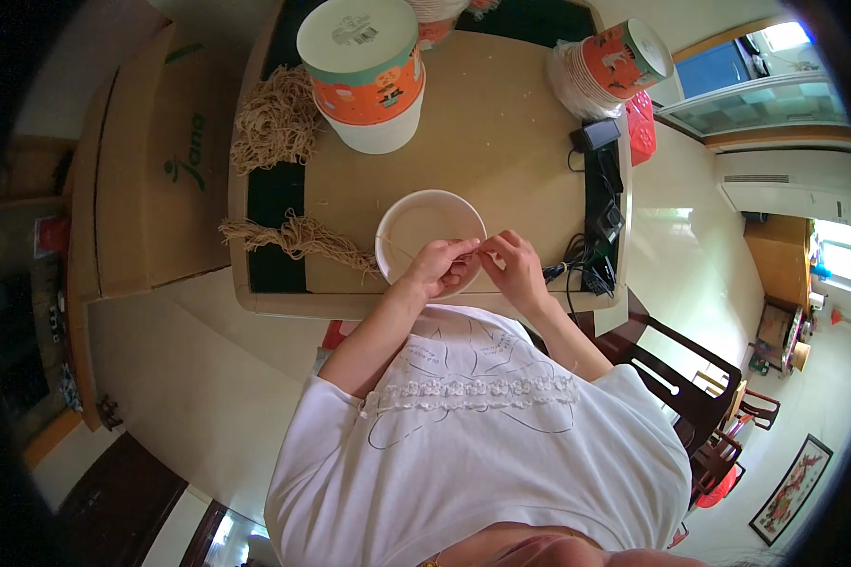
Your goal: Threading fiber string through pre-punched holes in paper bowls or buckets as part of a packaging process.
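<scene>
A white paper bucket stands at the table's near edge, its opening facing up. My left hand is over the bucket's near rim, fingers curled closed. A thin tan paper string runs inside the bucket from its left side toward this hand, which appears to grip it. My right hand is at the rim's right side, thumb and forefinger pinched together. The fingertips of both hands meet there; what lies between the right fingertips is too small to make out. Left of the bucket lies a bundle of tan paper strings.
A tall stack of orange-and-white paper buckets stands upside down at the far left, beside a heap of tan strings. Another bucket stack leans at the far right. Black adapters and cables line the right edge. A large carton stands left.
</scene>
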Demonstrator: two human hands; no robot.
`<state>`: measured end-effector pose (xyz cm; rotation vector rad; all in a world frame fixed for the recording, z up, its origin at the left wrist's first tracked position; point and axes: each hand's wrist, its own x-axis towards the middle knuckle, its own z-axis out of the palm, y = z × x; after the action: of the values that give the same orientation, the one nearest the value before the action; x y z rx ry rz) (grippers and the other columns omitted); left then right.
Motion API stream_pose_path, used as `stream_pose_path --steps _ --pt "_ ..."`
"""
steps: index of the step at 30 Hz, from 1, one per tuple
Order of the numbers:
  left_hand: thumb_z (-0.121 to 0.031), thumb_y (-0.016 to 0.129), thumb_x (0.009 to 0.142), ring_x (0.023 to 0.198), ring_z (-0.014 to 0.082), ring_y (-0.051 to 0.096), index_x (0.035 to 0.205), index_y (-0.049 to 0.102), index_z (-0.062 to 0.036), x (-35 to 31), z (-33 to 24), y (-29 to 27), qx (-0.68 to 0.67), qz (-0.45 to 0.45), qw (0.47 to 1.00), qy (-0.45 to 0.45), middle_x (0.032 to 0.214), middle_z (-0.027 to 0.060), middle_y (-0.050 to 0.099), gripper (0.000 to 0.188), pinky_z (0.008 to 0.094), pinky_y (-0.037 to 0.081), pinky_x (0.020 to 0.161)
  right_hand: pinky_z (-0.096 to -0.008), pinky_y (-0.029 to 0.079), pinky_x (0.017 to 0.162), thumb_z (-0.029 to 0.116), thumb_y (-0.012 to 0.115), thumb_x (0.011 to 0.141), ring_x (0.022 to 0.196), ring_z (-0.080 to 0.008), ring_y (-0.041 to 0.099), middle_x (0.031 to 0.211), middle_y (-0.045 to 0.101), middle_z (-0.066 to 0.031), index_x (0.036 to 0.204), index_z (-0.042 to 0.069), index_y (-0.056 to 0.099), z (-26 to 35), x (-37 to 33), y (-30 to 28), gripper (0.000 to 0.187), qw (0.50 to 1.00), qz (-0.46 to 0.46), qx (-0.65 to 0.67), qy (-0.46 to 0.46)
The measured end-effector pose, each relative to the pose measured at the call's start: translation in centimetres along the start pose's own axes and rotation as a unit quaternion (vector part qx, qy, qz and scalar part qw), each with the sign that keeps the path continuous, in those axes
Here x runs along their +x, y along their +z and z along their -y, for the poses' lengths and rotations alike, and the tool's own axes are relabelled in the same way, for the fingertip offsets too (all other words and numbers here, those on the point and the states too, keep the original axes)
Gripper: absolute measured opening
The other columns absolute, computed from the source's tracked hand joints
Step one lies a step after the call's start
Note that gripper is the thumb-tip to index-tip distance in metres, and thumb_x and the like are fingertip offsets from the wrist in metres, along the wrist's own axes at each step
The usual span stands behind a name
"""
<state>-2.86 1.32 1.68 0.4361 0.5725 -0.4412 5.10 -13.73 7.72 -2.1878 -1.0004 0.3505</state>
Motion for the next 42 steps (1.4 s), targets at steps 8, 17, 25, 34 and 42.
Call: stream_pose_path --steps 8,17,25,34,42 --pt "-0.013 0.06 0.088 0.049 0.0017 0.04 0.085 0.065 -0.006 0.2 0.3 0.1 0.04 -0.052 0.997 0.037 0.064 -0.005 0.05 0.009 0.0162 0.026 0.041 -0.0373 0.046 0.067 0.011 0.066 0.077 0.073 -0.0274 0.059 0.081 0.06 -0.009 0.083 0.008 0.065 0.0 -0.2 -0.2 0.006 1.0 0.002 0.004 0.03" --pt "-0.007 0.067 0.082 0.062 0.008 0.056 0.085 0.069 -0.0045 0.2 1.3 1.1 0.35 -0.15 0.875 0.3 0.069 -0.0027 0.06 0.005 0.0234 0.047 0.058 -0.0292 0.047 0.063 0.003 0.066 0.078 0.068 -0.0196 0.059 0.082 0.061 -0.0087 0.087 0.003 0.067 0.1 -0.3 -0.3 0.009 0.992 0.014 0.084 0.095" --pt "-0.009 0.07 0.074 0.065 0.0237 0.061 0.076 0.068 -0.0088 -1.7 1.2 3.7 0.56 -0.224 0.67 0.432 0.074 0.0061 0.059 0.003 0.0321 0.05 0.058 -0.0282 0.045 0.063 0.006 0.064 0.082 0.067 -0.0169 0.055 0.081 0.061 -0.0096 0.092 0.002 0.068 -2.3 -0.7 0.2 0.012 0.98 0.041 0.152 0.118" --pt "-0.009 0.072 0.073 0.067 0.0248 0.062 0.075 0.066 -0.0047 -1.2 1.5 3.9 0.594 -0.236 0.626 0.447 0.075 0.0088 0.059 0.008 0.0333 0.05 0.059 -0.028 0.047 0.061 0.01 0.063 0.084 0.064 -0.0159 0.058 0.074 0.063 -0.0091 0.091 0.003 0.068 -2.5 -0.5 0.4 0.012 0.969 0.039 0.185 0.158" --pt "-0.012 0.073 0.077 0.065 0.0154 0.063 0.078 0.069 -0.0014 -0.4 1.2 2.3 0.478 -0.21 0.768 0.372 0.076 0.009 0.064 0.011 0.0268 0.05 0.061 -0.0288 0.048 0.063 0.001 0.061 0.079 0.072 -0.019 0.06 0.082 0.059 -0.0093 0.092 0.004 0.063 0.7 0.4 -1.5 0.013 0.992 0.036 0.09 0.081"
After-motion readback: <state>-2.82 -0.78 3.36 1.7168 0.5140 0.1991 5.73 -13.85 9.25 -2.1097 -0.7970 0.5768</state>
